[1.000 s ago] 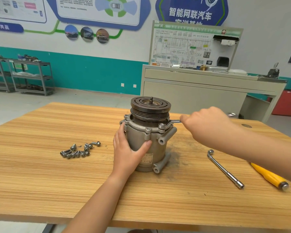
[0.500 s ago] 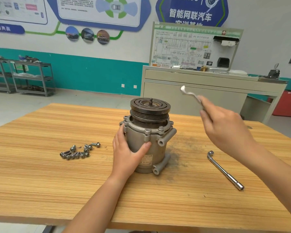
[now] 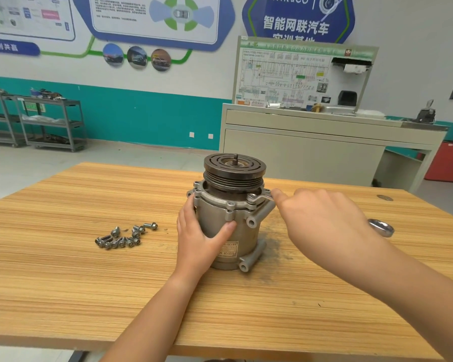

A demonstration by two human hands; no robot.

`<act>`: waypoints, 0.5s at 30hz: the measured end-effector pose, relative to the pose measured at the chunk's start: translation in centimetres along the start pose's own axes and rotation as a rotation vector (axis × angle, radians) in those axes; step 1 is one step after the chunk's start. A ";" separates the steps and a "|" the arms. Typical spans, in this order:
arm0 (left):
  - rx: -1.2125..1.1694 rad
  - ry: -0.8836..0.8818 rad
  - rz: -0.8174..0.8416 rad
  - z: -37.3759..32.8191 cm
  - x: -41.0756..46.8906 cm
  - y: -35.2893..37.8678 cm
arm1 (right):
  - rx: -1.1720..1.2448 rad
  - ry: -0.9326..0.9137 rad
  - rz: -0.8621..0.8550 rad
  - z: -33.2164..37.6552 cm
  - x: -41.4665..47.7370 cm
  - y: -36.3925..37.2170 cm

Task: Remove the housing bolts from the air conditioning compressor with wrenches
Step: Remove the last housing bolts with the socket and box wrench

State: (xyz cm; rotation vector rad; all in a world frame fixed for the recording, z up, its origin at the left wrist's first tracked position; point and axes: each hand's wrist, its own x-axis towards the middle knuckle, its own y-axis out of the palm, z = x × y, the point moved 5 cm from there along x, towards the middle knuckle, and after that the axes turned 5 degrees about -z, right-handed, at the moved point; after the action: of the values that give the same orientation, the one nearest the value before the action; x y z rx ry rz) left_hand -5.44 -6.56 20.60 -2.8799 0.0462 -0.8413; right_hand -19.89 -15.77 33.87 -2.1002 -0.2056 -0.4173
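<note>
Left hand [image 3: 199, 239] grips the upright grey metal compressor [image 3: 236, 218]; right hand [image 3: 322, 220] holds a steel wrench [image 3: 381, 227] against its upper rim.

"How much of the wrench [image 3: 256, 196] showed?"
"Only its two ends; the right hand [image 3: 322, 220] covered the shank."
"And the compressor [image 3: 217, 212] label [image 3: 232, 250]?"
"Half hidden by the left hand [image 3: 196, 239], print too small to read."

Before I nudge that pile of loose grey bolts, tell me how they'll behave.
The grey metal bolts on the wooden table have round shanks and wider heads, so they would probably roll in arcs. Lying loose, they would likely scatter rather than move together.
</note>
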 end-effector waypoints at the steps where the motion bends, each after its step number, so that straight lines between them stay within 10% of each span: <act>1: 0.000 -0.002 0.000 0.0 0.0 0.0 | -0.005 -0.010 0.010 0.2 0.1 -0.1; 15: -0.017 -0.005 0.021 -0.1 0.0 0.0 | -0.107 -0.068 0.118 -0.9 -1.7 3.4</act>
State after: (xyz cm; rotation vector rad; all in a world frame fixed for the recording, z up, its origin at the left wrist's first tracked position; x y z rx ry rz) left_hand -5.46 -6.54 20.67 -2.8919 0.0827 -0.8340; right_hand -20.64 -18.33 30.97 -2.2204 -0.1009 -0.2920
